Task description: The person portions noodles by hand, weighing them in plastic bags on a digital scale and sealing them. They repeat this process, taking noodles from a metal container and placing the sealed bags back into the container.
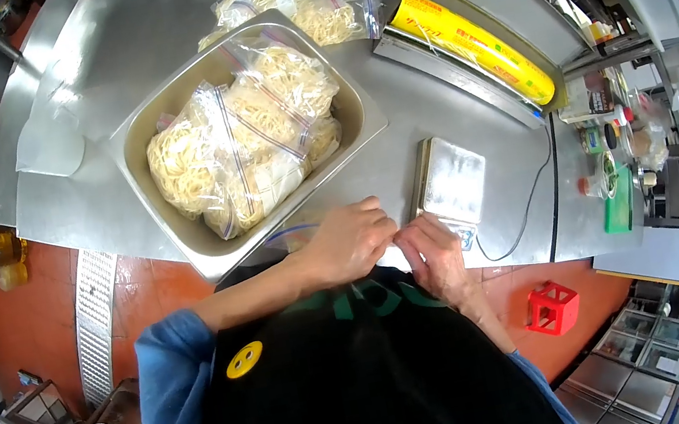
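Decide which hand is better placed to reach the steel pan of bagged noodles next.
Probably the left. The left hand lies just beside the near corner of the steel pan, while the right hand sits farther off, by the scale. Both hands pinch a zip bag.

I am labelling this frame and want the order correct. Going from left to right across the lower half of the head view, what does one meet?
Metal floor grate → yellow smiley badge → left hand → right hand → red cube-shaped frame.
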